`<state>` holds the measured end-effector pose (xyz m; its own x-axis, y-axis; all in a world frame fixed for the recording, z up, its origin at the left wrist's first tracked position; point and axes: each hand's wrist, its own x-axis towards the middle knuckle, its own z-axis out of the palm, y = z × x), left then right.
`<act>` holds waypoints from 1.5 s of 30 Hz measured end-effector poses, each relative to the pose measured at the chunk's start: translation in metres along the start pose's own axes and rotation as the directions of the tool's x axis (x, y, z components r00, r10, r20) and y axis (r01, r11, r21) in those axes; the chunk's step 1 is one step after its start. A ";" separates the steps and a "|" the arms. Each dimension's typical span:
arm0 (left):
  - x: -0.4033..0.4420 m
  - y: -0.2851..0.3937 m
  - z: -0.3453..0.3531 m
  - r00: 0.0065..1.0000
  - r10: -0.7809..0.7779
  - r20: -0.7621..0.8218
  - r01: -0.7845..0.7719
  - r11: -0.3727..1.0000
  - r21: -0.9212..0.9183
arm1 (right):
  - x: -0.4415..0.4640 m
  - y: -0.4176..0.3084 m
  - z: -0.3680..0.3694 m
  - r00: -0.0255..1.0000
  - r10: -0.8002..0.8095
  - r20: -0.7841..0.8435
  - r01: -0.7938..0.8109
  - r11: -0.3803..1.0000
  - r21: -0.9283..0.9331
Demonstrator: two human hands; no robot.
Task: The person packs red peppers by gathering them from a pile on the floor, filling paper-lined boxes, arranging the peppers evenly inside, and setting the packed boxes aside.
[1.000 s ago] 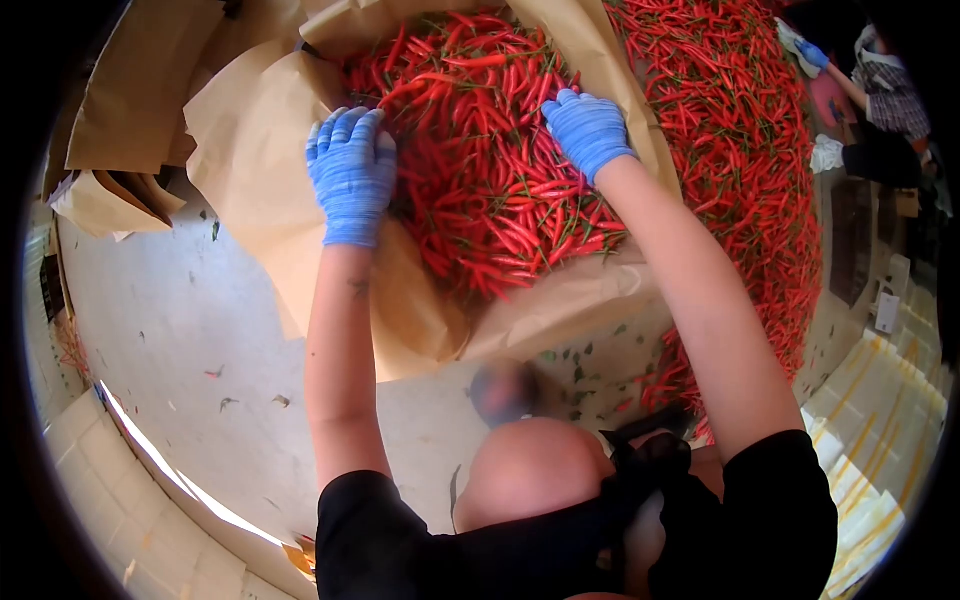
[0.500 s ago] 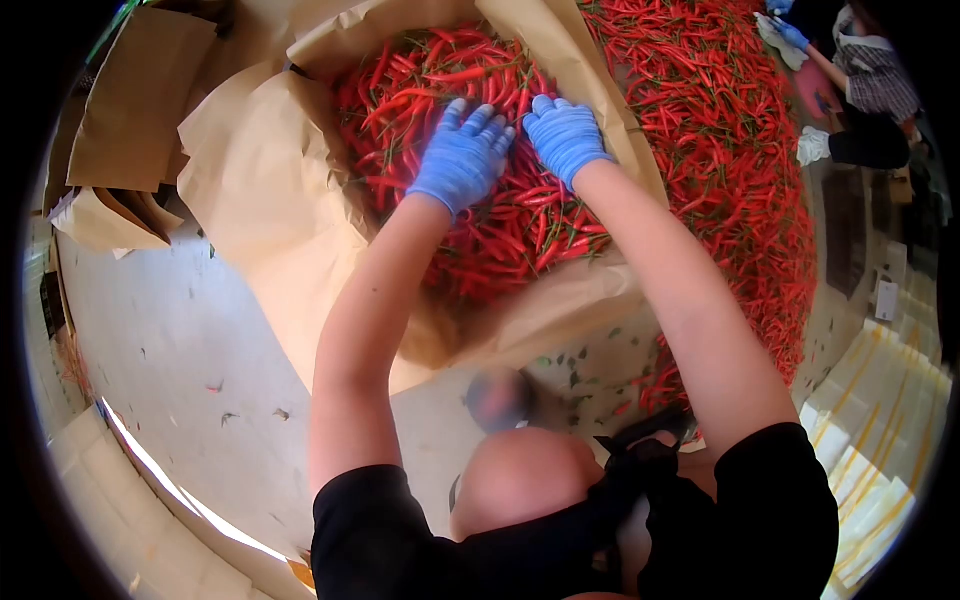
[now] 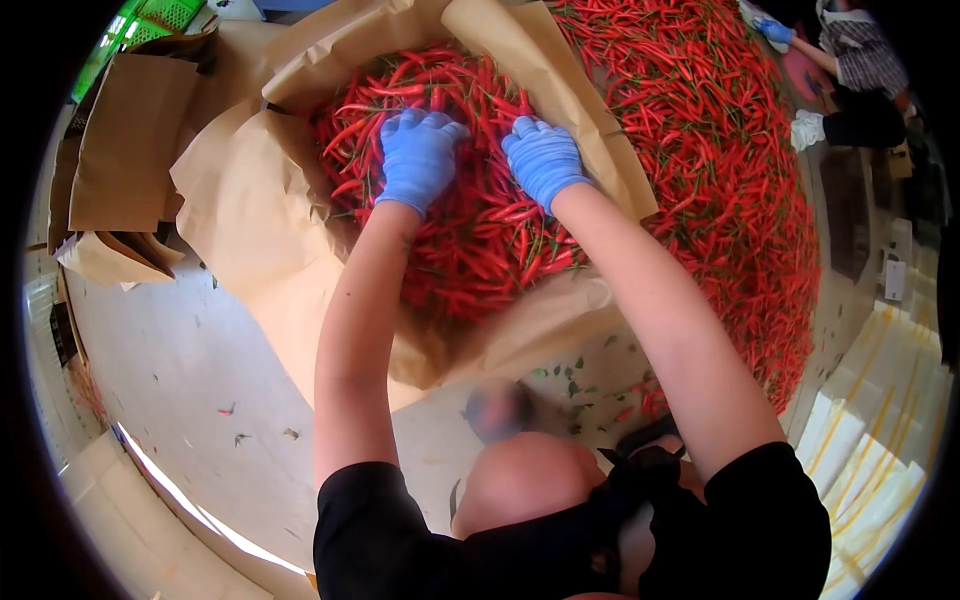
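Observation:
Red chilies with green stems fill a container lined with brown paper. My left hand, in a blue glove, presses into the chilies left of the middle, its fingers bent and their tips partly hidden among them. To its right, my right hand, also gloved in blue, rests on the chilies near the right paper flap, fingers curled down. Whether either hand grips any chilies cannot be made out. The two hands are a short way apart.
A large heap of loose chilies spreads on the floor at the right. Folded brown cardboard stands at the upper left, near a green crate. A co-worker with a blue-gloved hand is at the upper right. White foam boxes lie lower right.
My left hand went from the left paper edge onto the chilies beside my right hand, then shifted back left. The view has moved, bringing the green crate into sight.

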<state>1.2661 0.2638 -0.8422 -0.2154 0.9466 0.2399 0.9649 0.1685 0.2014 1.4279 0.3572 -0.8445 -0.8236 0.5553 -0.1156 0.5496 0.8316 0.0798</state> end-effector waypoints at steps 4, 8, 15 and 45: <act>-0.001 0.005 0.001 0.998 0.030 -0.047 -0.028 0.998 0.051 | 0.000 -0.001 0.000 1.000 0.003 -0.003 -0.002 1.000 0.011; 0.003 0.002 0.010 0.995 -0.026 -0.094 0.039 0.991 0.130 | 0.000 0.000 0.003 0.999 -0.009 -0.051 0.011 0.999 0.033; 0.003 -0.004 0.011 0.964 -0.044 -0.264 0.042 0.999 -0.015 | 0.002 -0.007 -0.042 0.978 0.189 -0.090 -0.129 0.883 0.450; 0.005 0.011 0.003 0.996 -0.017 0.086 0.006 0.993 0.119 | -0.019 0.001 0.004 0.989 -0.132 -0.059 0.132 0.991 -0.008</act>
<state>1.2765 0.2712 -0.8411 -0.2179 0.9637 0.1543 0.9745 0.2061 0.0885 1.4449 0.3473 -0.8457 -0.8959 0.4393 -0.0664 0.4348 0.8976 0.0720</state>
